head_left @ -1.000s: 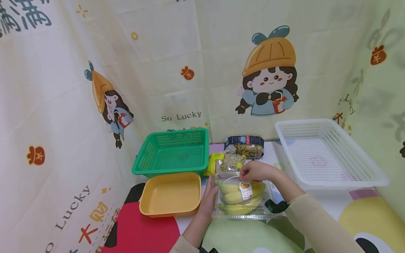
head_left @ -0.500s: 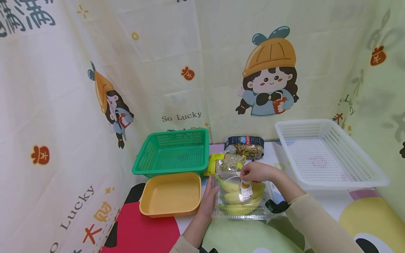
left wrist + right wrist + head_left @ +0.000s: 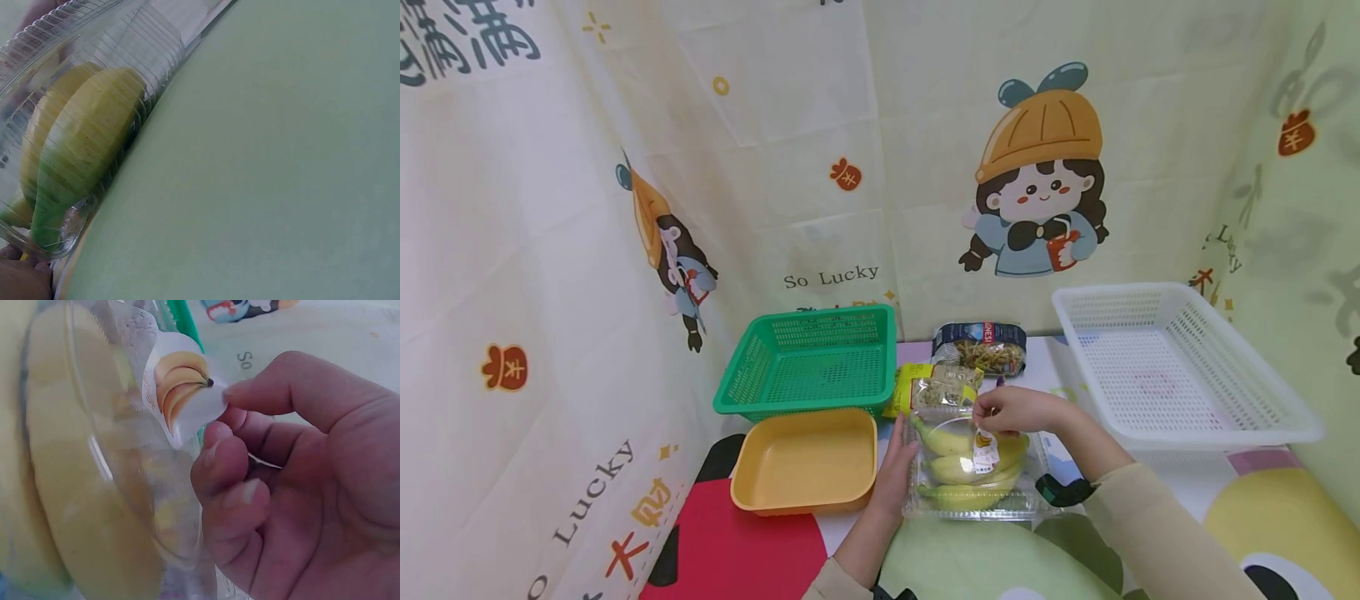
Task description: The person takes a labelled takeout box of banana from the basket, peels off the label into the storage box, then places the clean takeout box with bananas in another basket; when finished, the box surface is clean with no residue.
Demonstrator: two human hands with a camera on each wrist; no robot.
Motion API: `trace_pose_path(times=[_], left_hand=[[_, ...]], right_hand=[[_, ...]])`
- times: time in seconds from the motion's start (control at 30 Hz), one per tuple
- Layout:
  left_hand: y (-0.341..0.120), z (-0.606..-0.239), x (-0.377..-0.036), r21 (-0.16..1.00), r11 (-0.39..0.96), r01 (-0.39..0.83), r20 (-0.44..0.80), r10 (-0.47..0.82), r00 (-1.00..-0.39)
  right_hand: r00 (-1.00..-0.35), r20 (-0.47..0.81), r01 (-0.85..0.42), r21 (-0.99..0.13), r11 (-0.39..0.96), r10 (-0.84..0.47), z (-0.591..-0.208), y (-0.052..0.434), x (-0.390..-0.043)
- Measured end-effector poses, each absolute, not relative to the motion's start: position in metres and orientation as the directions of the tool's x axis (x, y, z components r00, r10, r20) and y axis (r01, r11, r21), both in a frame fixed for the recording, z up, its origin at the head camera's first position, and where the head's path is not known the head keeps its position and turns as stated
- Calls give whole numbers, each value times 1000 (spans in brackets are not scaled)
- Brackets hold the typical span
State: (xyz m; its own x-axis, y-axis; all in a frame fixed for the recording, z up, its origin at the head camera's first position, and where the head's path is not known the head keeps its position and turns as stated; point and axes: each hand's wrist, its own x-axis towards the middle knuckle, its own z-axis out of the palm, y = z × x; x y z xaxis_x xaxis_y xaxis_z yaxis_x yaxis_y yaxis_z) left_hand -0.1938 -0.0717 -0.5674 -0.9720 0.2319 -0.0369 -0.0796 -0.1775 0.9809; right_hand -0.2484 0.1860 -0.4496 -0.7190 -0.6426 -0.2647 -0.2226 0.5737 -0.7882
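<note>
White basket (image 3: 1180, 367) sits at the table's right edge, toward the back. Green basket (image 3: 808, 360) stands at the back left, the yellow tray (image 3: 805, 458) just in front of it and touching its near wall. Clear box (image 3: 973, 467) of bananas (image 3: 966, 471) lies near the front edge, between tray and white basket; in the left wrist view it rests on the green cloth (image 3: 281, 162) with the fruit pressed against its ribbed wall. Two snack bags behind it: a yellow bag (image 3: 936, 387) touching the box's far side, a dark bag (image 3: 979, 347) further back by the curtain. Left hand (image 3: 895, 475) lies flat against the box's left wall, fingers straight, bracing, not curled round it. Right hand (image 3: 1018, 410) is over the box's far top edge, thumb and forefinger pinching the label (image 3: 181, 394), its edge peeled up from the lid.
</note>
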Motion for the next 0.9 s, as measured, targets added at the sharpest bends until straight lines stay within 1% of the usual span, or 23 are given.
trace_pose_path(times=[0.1, 0.5, 0.63, 0.77, 0.9], left_hand=[[-72, -567, -193, 984, -163, -73, -35, 226, -974], [-71, -567, -194, 983, -160, -86, -52, 208, -977], [-71, -568, -194, 981, -174, -85, -46, 217, -975], [-71, -568, -194, 979, -181, -90, -49, 223, -974], [-71, -568, -193, 980, -175, -91, -51, 221, -974]], right_hand=[[-701, -251, -227, -809, 542, -668, -449, 188, -248], [-715, -230, -230, -815, 533, -660, -455, 187, -248], [-716, -210, -215, -841, 496, -666, -456, 187, -249], [-705, -194, -201, -868, 454, -682, -458, 187, -250], [-695, -197, -218, -858, 465, -691, -459, 190, -252]])
